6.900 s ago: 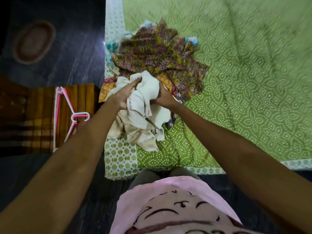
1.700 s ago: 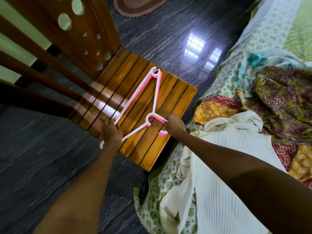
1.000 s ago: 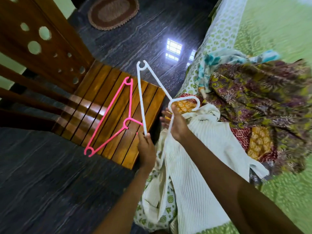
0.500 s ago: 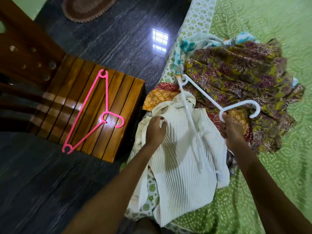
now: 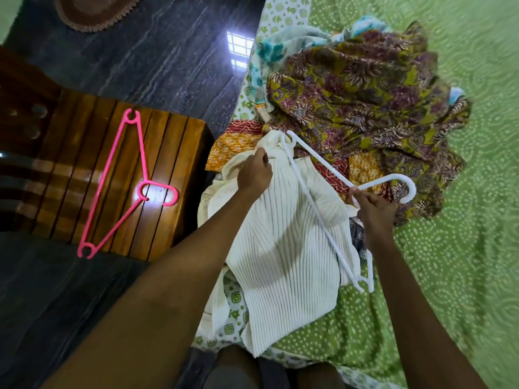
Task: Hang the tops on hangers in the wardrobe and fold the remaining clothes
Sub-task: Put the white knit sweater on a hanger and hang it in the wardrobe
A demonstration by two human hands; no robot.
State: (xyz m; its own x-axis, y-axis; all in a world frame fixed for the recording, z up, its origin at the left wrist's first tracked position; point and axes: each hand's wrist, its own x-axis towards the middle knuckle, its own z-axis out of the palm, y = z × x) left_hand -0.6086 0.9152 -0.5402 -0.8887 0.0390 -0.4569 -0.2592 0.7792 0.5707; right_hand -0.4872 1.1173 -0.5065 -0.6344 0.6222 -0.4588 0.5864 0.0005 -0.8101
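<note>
A cream ribbed top (image 5: pixel 283 248) lies spread on the near left part of the bed. My left hand (image 5: pixel 254 172) pinches the top's fabric near its upper edge. My right hand (image 5: pixel 375 210) grips a white plastic hanger (image 5: pixel 317 209) by the neck below its hook, and the hanger lies slanted across the top. Beyond them sits a heap of clothes, with an olive and maroon floral garment (image 5: pixel 362 102) uppermost, an orange and red printed piece (image 5: pixel 236 143) at its left and a teal and white piece (image 5: pixel 269 51) behind.
A pink hanger (image 5: pixel 118 186) lies on a wooden slatted chair seat (image 5: pixel 179 169) left of the bed. The green patterned bedsheet (image 5: pixel 463 248) stretches to the right. Dark polished floor (image 5: pixel 157 51) and an oval brown mat (image 5: pixel 95 9) lie at the top left.
My right hand has lowered the white hanger closer onto the cream top. My left hand has slid up the top to its upper edge and pinched the fabric there.
</note>
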